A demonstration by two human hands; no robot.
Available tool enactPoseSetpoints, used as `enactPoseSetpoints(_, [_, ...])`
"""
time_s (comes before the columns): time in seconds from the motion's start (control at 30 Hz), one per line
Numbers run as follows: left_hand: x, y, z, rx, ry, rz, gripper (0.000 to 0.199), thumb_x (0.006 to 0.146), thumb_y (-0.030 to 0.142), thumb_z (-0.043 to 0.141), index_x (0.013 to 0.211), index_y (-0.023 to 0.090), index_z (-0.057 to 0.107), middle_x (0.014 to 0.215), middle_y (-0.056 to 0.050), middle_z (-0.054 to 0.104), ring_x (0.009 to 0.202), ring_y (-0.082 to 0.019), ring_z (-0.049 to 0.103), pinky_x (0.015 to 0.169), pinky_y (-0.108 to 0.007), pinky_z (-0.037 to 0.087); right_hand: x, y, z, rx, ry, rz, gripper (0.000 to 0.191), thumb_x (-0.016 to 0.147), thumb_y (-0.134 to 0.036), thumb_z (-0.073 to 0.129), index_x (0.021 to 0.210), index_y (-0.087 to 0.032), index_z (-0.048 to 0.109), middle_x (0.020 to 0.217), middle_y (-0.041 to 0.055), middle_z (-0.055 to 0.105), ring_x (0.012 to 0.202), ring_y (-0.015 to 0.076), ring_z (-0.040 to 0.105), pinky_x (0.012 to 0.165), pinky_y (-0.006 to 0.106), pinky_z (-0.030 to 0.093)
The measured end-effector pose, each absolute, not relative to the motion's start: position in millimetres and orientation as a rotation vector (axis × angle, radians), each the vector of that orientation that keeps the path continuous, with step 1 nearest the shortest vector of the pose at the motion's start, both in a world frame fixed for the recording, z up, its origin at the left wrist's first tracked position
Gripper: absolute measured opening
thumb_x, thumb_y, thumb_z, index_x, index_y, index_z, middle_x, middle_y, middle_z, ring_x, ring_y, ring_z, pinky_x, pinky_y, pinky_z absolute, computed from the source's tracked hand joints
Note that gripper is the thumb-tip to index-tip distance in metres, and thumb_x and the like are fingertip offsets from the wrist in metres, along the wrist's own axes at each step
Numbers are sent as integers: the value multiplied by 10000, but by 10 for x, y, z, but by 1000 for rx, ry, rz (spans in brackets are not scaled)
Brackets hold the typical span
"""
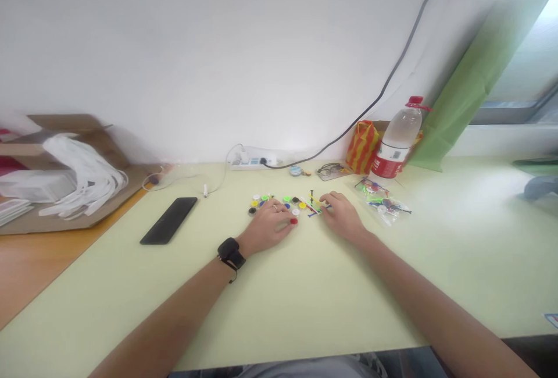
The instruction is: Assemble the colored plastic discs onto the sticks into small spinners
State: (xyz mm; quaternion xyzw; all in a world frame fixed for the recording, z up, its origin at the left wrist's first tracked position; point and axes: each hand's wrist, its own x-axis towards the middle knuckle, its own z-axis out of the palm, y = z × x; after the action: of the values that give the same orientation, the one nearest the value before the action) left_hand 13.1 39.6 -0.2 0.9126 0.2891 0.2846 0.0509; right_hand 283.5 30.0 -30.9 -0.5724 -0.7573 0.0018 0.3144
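My left hand (267, 228), with a ring and a black watch on its wrist, bends over a cluster of small round plastic pieces. Its thumb and forefinger close on a red round piece (294, 221) at the table surface. White, yellow, green, blue and black round pieces lie around and partly under the fingers, including a yellow round piece (303, 206). My right hand (342, 215) pinches a thin yellow stick (326, 205) at the edge of a small pile of coloured sticks (312, 210). The fingertips hide part of that pile.
A black phone (169, 221) lies left on the pale green table (270, 314). A power strip (253, 160) with cables sits along the wall. Plastic bags of coloured pieces (386, 206), a large bottle (396, 142) and a striped bag (363, 146) stand right; an open carton (117, 192) is far left.
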Motion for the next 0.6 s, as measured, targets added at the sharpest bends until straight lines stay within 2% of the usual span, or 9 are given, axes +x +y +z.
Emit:
enactPoseSetpoints(0.27, [167, 323, 30, 2753, 831, 803, 196, 985, 323, 586, 1107, 284, 735, 1018, -49, 735, 1055, -251, 602, 983, -443, 467, 2689, 193, -249, -1284, -2293, 82, 314, 979, -246, 528, 1251, -249, 685, 1268, 101, 672, 1235, 293, 532, 1015, 481, 461])
enactPoseSetpoints(0.4, [175, 319, 34, 2741, 830, 803, 191, 986, 311, 584, 1102, 283, 733, 1027, -49, 739, 1057, -252, 603, 980, -447, 472, 2694, 207, -271, -1336, -2285, 87, 335, 970, -270, 544, 1271, -198, 672, 1269, 125, 684, 1235, 303, 544, 1034, 499, 455])
enactPoseSetpoints(0.6, [179, 307, 42, 2724, 816, 779, 171, 980, 312, 597, 1080, 287, 733, 1001, -44, 745, 1057, -250, 610, 976, -439, 477, 2691, 212, -260, -1387, -2262, 84, 317, 957, -292, 562, 1223, -172, 686, 1259, 134, 684, 1191, 303, 579, 1032, 470, 466])
